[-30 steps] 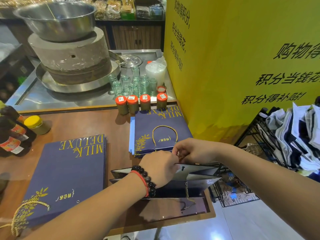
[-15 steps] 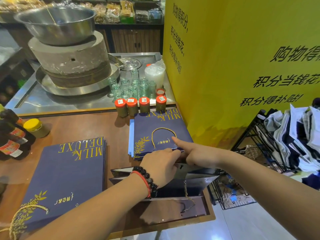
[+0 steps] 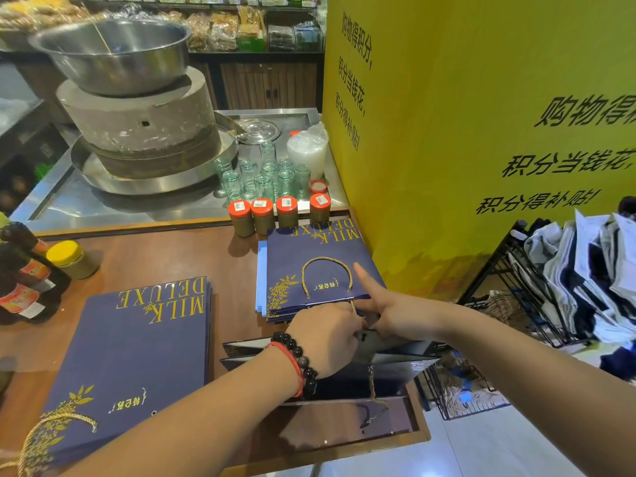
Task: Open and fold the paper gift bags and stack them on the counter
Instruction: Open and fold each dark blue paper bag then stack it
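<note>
Head view. An opened navy gift bag lay at 5 o'clock on the worktop, long axis running 9-to-3, mouth facing 12. The left hand pinched its upper rim with curled fingers; the right hand gripped the same rim, index finger extended toward 11. Flat stacks lay at 8 and 12 o'clock.

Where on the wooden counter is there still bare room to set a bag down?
Bare wood shows between the yellow-lidded jar, the left bag stack and the far bag stack. A bare strip lies along the counter's near edge. It is crowded around the open bag, where both hands work.
</note>
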